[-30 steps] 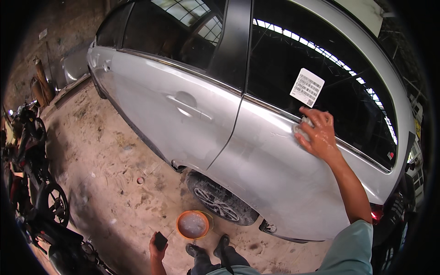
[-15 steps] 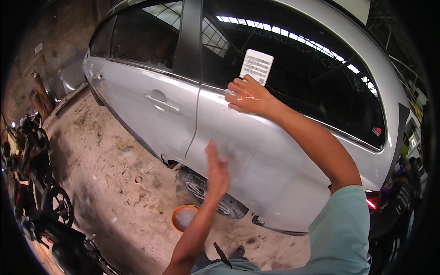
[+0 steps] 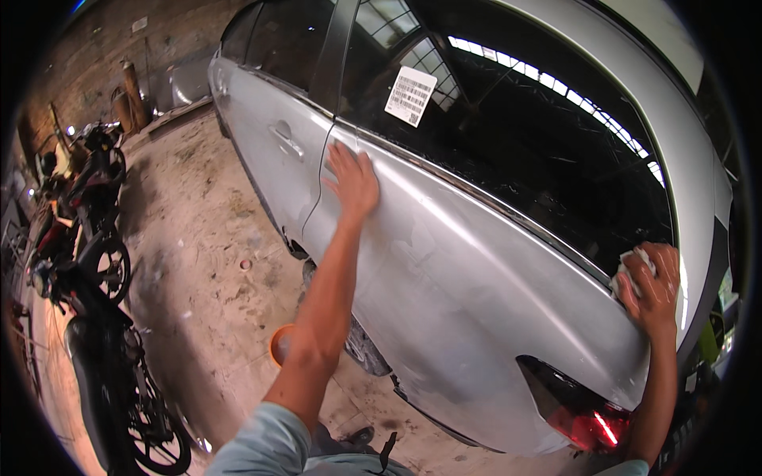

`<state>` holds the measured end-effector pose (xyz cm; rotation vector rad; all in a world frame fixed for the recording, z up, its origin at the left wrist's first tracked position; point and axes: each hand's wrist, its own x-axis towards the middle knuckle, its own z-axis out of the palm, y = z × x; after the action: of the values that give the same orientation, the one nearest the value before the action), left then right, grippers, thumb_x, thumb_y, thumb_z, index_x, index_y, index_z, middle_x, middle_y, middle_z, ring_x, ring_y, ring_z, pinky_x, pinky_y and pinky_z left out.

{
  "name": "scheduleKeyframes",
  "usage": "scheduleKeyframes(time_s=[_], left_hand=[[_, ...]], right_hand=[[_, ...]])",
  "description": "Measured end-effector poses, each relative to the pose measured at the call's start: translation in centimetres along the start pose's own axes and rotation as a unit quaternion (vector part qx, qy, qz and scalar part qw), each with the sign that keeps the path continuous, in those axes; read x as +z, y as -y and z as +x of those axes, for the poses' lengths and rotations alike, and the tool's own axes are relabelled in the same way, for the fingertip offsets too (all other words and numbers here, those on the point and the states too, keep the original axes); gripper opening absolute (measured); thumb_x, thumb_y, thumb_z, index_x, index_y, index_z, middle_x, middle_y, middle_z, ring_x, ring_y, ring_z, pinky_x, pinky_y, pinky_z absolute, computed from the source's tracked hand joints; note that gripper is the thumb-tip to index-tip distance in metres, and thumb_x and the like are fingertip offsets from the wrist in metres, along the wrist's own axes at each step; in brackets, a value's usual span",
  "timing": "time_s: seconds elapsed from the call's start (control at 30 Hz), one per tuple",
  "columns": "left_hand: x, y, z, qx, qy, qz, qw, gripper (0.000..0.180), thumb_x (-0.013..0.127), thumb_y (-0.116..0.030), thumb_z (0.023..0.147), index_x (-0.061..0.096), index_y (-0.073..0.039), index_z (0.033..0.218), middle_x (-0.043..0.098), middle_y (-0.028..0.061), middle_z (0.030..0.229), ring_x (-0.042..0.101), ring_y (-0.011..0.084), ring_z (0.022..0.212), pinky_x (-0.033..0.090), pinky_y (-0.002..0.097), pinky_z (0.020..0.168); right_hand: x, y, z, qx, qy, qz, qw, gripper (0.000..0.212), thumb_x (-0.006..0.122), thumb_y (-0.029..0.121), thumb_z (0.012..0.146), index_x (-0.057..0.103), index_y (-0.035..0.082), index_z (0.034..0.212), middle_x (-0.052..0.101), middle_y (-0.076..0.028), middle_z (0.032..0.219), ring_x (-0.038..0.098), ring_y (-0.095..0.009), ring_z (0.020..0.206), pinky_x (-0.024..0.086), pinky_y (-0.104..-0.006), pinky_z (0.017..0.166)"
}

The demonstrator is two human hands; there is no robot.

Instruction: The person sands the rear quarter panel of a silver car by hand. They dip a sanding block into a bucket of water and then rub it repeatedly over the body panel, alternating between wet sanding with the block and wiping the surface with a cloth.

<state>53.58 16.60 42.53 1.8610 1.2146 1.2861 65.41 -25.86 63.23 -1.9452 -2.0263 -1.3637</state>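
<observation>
A silver car (image 3: 444, 278) fills the middle, its dull grey, patchy side panel facing me. Flat against the upper panel, just right of the door seam, my left hand (image 3: 354, 184) rests with fingers spread. My right hand (image 3: 656, 287) is at the rear corner of the dark side window (image 3: 524, 166). Its wet fingers curl over a crumpled whitish wad (image 3: 627, 274), pressed to the lower window edge; whether it is cloth or sponge I cannot tell. A white printed label (image 3: 410, 96) sticks to the glass.
A lit red tail light (image 3: 591, 416) is below my right hand. An orange-rimmed bucket (image 3: 279, 346) stands on the stained floor (image 3: 214, 278), partly behind my left arm. Motorcycles (image 3: 99, 349) line the left side, and a rusty cylinder (image 3: 132, 91) stands by the far wall.
My right hand has moved right along the window's lower edge, from near the label to the rear corner. My left hand has risen from mid-air onto the panel. The view has shifted.
</observation>
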Motion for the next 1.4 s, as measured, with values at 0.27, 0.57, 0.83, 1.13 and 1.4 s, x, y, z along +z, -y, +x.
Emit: scheduleKeyframes(time_s=[0.27, 0.57, 0.83, 1.13, 1.4], left_hand=[[3.2, -2.5, -12.6, 0.114, 0.029, -0.066, 0.991, 0.061, 0.020, -0.041, 0.097, 0.008, -0.004, 0.145, 0.007, 0.0146, 0.151, 0.005, 0.0312, 0.140, 0.000, 0.0534, 0.109], [3.9, 0.5, -8.3, 0.139, -0.006, -0.012, 0.990, 0.056, 0.020, -0.033, 0.097, 0.009, -0.005, 0.145, 0.008, 0.0160, 0.151, 0.006, 0.0338, 0.139, 0.000, 0.0535, 0.109], [1.4, 2.1, 1.4, 0.052, -0.022, -0.045, 0.997, 0.060, 0.021, -0.038, 0.097, 0.010, -0.001, 0.144, 0.011, 0.0149, 0.150, 0.008, 0.0304, 0.139, 0.002, 0.0546, 0.109], [0.1, 3.4, 1.3, 0.075, 0.003, -0.036, 0.997, 0.060, 0.020, -0.037, 0.097, 0.006, -0.005, 0.145, 0.008, 0.0162, 0.151, 0.006, 0.0337, 0.139, 0.003, 0.0541, 0.109], [1.3, 1.4, -4.3, 0.133, 0.009, -0.048, 0.990, 0.058, 0.022, -0.036, 0.097, 0.010, -0.005, 0.145, 0.011, 0.0146, 0.151, 0.008, 0.0321, 0.139, 0.000, 0.0550, 0.108]], right_hand=[[0.4, -0.7, -0.6, 0.036, -0.030, -0.001, 0.999, 0.019, 0.065, 0.007, 0.060, 0.059, 0.001, 0.077, 0.054, -0.015, 0.084, 0.049, -0.030, 0.074, 0.039, -0.0399, 0.066], [1.6, -0.2, -0.7, 0.072, -0.004, -0.007, 0.997, 0.015, 0.062, 0.009, 0.067, 0.059, 0.000, 0.079, 0.052, -0.016, 0.085, 0.048, -0.030, 0.076, 0.039, -0.0399, 0.068], [2.4, 0.5, -0.2, 0.069, 0.006, 0.005, 0.998, 0.014, 0.060, 0.009, 0.069, 0.057, -0.001, 0.079, 0.051, -0.017, 0.083, 0.048, -0.031, 0.076, 0.039, -0.0403, 0.069], [2.2, 0.6, -0.6, 0.082, 0.019, 0.002, 0.996, 0.015, 0.058, 0.009, 0.070, 0.057, -0.002, 0.079, 0.051, -0.018, 0.085, 0.049, -0.032, 0.078, 0.039, -0.0413, 0.070], [1.6, -0.2, -1.4, 0.081, 0.019, -0.025, 0.996, 0.015, 0.058, 0.009, 0.070, 0.056, -0.003, 0.080, 0.052, -0.020, 0.086, 0.050, -0.034, 0.082, 0.040, -0.0423, 0.075]])
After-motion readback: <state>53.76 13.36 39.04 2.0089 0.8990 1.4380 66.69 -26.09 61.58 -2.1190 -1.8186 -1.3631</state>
